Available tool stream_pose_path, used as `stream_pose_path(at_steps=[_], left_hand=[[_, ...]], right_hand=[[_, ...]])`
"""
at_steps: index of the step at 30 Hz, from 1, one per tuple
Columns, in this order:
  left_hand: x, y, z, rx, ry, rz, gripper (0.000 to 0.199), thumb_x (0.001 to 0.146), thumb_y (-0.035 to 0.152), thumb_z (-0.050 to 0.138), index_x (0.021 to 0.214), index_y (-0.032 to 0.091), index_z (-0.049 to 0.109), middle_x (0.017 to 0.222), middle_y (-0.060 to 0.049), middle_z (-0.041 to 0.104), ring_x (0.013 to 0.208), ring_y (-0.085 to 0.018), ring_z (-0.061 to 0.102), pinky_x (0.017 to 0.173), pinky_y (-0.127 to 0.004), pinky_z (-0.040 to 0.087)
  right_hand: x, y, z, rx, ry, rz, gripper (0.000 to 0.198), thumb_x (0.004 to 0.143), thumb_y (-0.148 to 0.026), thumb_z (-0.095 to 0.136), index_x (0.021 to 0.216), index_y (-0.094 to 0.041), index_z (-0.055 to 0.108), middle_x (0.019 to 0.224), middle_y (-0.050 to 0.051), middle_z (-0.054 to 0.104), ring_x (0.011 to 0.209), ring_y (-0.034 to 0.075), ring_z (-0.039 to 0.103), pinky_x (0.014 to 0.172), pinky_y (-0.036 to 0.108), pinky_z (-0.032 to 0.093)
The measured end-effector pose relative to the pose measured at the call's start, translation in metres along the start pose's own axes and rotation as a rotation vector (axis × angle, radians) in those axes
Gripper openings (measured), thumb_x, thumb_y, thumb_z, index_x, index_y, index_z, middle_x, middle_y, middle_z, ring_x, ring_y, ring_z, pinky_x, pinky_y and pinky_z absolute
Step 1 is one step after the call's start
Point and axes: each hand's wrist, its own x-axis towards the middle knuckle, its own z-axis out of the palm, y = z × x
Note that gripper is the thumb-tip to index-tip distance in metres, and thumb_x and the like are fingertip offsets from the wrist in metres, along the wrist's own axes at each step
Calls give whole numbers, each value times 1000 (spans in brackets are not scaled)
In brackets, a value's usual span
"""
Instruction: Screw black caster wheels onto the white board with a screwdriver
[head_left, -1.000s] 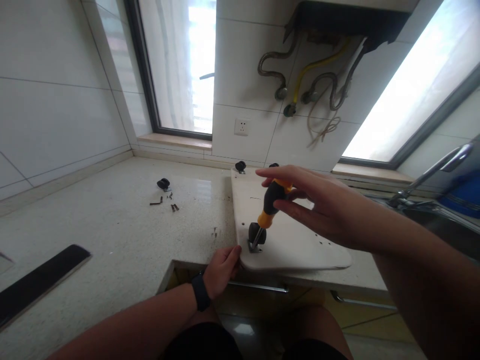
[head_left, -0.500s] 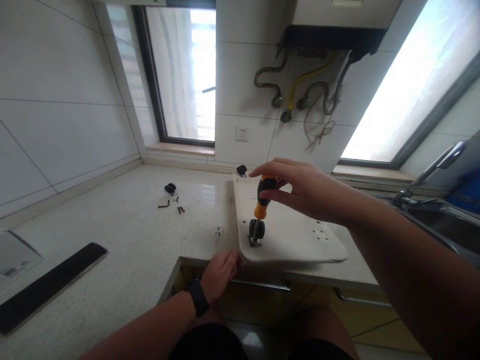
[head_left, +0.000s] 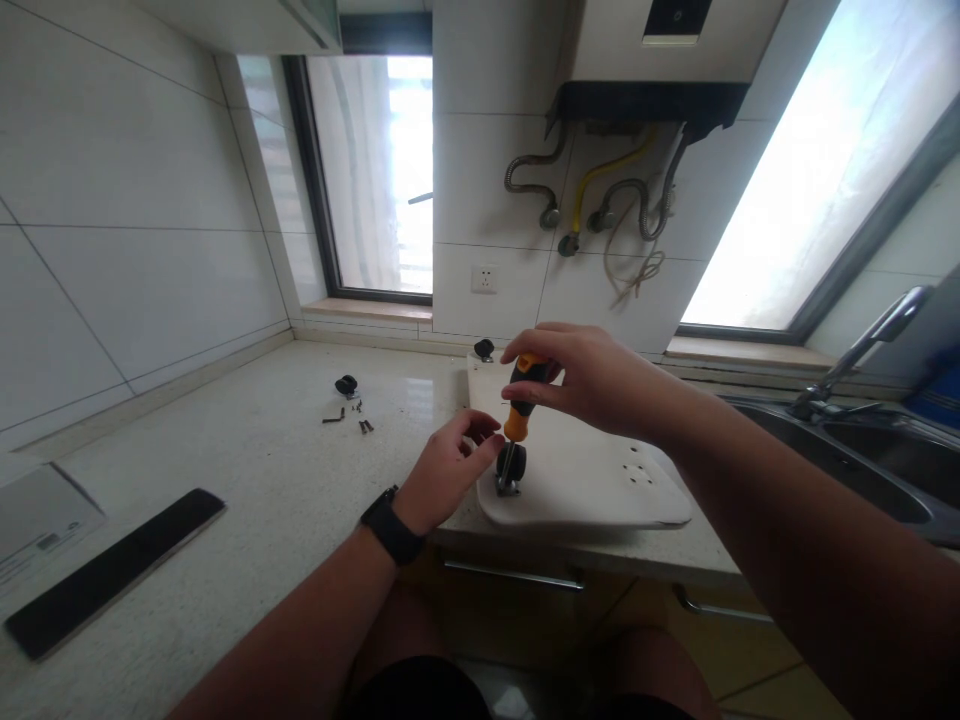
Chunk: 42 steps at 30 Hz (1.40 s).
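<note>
My right hand point(head_left: 574, 372) grips a screwdriver point(head_left: 517, 420) with an orange and black handle, held nearly upright. Its shaft runs down beside a black caster wheel point(head_left: 513, 466) to a metal plate at the near left corner of a white board point(head_left: 577, 470). My left hand point(head_left: 454, 465), a dark watch on its wrist, is raised beside that caster with thumb and fingers apart. Whether its fingertips touch the screwdriver shaft or the caster, I cannot tell. Another caster point(head_left: 484, 349) stands at the board's far left corner.
On the counter point(head_left: 277, 480) to the left lie a loose caster point(head_left: 346, 385), several screws point(head_left: 365, 427) and a small hex key point(head_left: 334, 417). A dark flat strip point(head_left: 116, 570) lies near a white box point(head_left: 45, 515). At right is a sink point(head_left: 832, 450) with a faucet point(head_left: 862, 345).
My left hand has risen from the board's near left edge to beside the screwdriver shaft, its fingers opening. My right hand stays on the screwdriver. The view has tilted up slightly.
</note>
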Motion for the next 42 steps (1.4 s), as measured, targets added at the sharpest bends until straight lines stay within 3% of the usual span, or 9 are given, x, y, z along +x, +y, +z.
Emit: stream_pose_path(at_steps=[5,8,11,17,22,26,31,34,42], left_hand=[[6,1,3,25,-82,-9,37,88,50,79,105,18,73,99,-7,75,84,-20,63,77,-34,49],[4,-5,5,57,-70,-12,34,82,45,85,102,19,75,98,-6,76,82,-20,64,75,-34,49],[3,-10,7,60,-36,-20,31,85,46,83,98,19,77,95,-6,77,79,-20,64,74,-33,48],[2,-18,13,44,-5,-37,28,85,43,83,98,19,81,92,-5,79,76,-19,65,73,-34,46],[1,-14,10,18,-65,-24,25,92,41,76,103,20,83,101,-7,82,88,-24,71,85,-39,51],[2,-10,7,-55,-164,-21,25,96,37,71,108,19,83,111,-9,82,104,-26,73,98,-40,52],[0,-10,11,38,-113,-34,34,88,45,80,112,20,82,106,-7,81,79,-20,66,76,-34,51],[-2,-12,17,32,-34,-56,30,83,40,84,106,20,83,96,-5,81,70,-17,60,69,-31,47],[0,-10,16,-133,-95,-38,23,90,33,76,107,20,84,108,-7,83,103,-25,75,96,-38,54]], right_hand=[[-3,-7,6,-67,33,92,45,100,-55,55,128,-23,70,122,14,71,104,32,68,89,49,54],[-9,-4,4,92,-11,70,52,102,-35,50,153,-29,53,147,11,62,130,32,62,107,50,51],[-12,-1,4,279,-89,54,66,100,-30,52,163,-34,37,153,8,59,130,28,64,104,48,56],[-8,-6,11,230,58,145,51,92,-50,70,133,-21,67,117,12,76,107,31,72,98,53,59],[-14,-1,16,483,23,57,56,102,-33,54,158,-25,47,151,12,60,137,27,59,116,51,49],[-18,10,20,560,50,9,56,98,-32,63,152,-24,52,141,12,65,125,26,66,112,50,53],[-15,10,32,492,237,139,47,83,-47,83,120,-24,67,105,7,71,95,26,70,87,49,63],[-16,4,37,384,320,167,46,81,-53,83,111,-23,65,106,8,69,90,26,69,82,48,63],[-18,7,25,673,63,-32,50,99,-32,61,149,-28,55,141,9,66,131,26,63,112,49,53]])
